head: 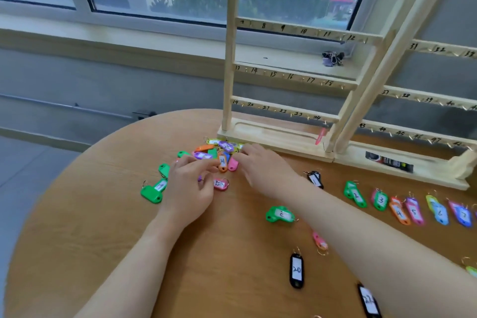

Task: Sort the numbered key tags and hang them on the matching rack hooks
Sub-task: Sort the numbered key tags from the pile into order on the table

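A pile of coloured key tags [215, 150] lies on the round wooden table [103, 240] in front of the left wooden rack [284, 111], whose numbered hooks hang bare. My right hand [260, 165] rests with spread fingers on the pile's right side. My left hand [191, 186] has curled fingers; its index fingertip touches the orange tag marked 21 [222, 162], and a purple bit shows under the fingers. A row of tags from black 1 [315, 179] to tag 7 [463, 214] lies at the right.
A second rack [426, 98] stands to the right, with a black packet [389, 161] in its base. Loose tags lie around: a green one [153, 190], a green one [280, 214], a pink one [320, 240], black 20 [296, 270], black 22 [369, 301]. Binder clips [333, 58] sit on the sill.
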### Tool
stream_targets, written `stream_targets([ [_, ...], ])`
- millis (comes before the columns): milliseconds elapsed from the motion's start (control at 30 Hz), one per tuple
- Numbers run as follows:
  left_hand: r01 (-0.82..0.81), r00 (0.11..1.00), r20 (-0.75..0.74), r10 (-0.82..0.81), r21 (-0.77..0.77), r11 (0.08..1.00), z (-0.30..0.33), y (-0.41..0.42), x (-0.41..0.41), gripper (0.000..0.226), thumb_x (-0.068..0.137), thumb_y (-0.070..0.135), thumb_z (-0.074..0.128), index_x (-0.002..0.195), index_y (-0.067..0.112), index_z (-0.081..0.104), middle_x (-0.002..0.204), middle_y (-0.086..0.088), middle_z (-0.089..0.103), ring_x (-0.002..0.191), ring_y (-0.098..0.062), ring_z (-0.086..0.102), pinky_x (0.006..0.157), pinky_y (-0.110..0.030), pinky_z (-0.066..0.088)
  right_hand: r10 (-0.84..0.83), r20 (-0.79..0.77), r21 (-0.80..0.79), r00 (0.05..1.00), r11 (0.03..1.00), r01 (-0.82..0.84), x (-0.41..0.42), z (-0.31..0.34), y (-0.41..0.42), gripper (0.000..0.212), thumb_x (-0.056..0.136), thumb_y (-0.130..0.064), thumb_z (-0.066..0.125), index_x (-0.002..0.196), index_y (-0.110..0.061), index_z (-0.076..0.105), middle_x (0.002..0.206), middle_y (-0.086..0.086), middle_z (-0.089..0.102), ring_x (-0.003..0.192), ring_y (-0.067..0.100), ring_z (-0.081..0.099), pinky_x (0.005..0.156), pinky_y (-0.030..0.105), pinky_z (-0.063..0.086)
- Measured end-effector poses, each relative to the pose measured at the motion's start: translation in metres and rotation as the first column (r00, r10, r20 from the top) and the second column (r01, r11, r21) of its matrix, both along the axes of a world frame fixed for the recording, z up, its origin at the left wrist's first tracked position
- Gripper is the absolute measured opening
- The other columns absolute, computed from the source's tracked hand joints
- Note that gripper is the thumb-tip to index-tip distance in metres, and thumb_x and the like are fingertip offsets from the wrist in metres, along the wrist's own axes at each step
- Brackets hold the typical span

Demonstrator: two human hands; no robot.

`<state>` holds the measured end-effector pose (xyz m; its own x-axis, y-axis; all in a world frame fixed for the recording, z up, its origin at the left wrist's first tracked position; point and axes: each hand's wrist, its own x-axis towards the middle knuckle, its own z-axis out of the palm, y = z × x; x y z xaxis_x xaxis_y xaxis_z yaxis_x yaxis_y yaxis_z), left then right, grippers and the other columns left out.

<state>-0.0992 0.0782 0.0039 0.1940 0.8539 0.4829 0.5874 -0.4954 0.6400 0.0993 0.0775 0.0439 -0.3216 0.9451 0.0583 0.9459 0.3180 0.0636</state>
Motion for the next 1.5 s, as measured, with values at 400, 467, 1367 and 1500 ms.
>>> stream_targets([
  [400, -0.011, 0.952, -0.307, 0.011, 0.003, 1.0, -0.011, 0.006, 0.0, 0.032, 0.08, 0.06, 0.062, 0.096, 0.038, 0.079, 0.098, 0.023, 0.066, 0.099, -0.014, 0.045, 0.085, -0.036, 0.025, 0.169, 0.242, -0.007, 0.955, 0.985, -0.173, 0.0, 0.006, 0.042, 0.023, 0.105, -0.016, 0.045, 0.109, -0.017, 0.067, 0.113, 0.004, 0.062, 0.105, 0.025, 0.064, 0.082, 0.038, 0.054],
  [467, -0.007, 0.944, -0.331, 0.01, 0.008, 1.0, -0.01, 0.005, -0.003, 0.033, 0.08, 0.058, 0.061, 0.099, 0.038, 0.079, 0.1, 0.023, 0.065, 0.1, -0.014, 0.045, 0.086, -0.036, 0.026, 0.162, 0.256, 0.002, 0.953, 0.986, -0.168, 0.001, 0.006, 0.041, 0.022, 0.105, -0.015, 0.045, 0.11, -0.014, 0.066, 0.112, 0.006, 0.061, 0.106, 0.027, 0.062, 0.083, 0.039, 0.055],
  [1367, 0.386, 0.829, 0.538, -0.152, -0.353, 0.852, 0.02, -0.021, 0.011, 0.026, 0.099, 0.016, 0.062, 0.116, 0.032, 0.074, 0.093, 0.003, 0.073, 0.089, -0.004, 0.063, 0.085, -0.022, 0.054, -0.521, -0.724, -0.542, 0.452, 0.835, 0.095, 0.053, 0.034, -0.068, 0.02, 0.103, -0.009, 0.046, 0.098, -0.003, 0.065, 0.082, 0.015, 0.067, 0.074, 0.016, 0.072, 0.079, 0.038, 0.059],
  [1500, 0.405, 0.826, 0.537, -0.172, -0.352, 0.844, 0.024, -0.031, 0.019, 0.025, 0.101, 0.008, 0.057, 0.111, 0.022, 0.074, 0.071, 0.008, 0.06, 0.071, -0.006, 0.052, 0.068, -0.012, 0.045, -0.558, -0.745, -0.568, 0.366, 0.818, 0.091, 0.063, 0.039, -0.093, 0.022, 0.103, -0.007, 0.037, 0.091, -0.004, 0.055, 0.081, 0.015, 0.065, 0.082, 0.033, 0.075, 0.073, 0.038, 0.057],
])
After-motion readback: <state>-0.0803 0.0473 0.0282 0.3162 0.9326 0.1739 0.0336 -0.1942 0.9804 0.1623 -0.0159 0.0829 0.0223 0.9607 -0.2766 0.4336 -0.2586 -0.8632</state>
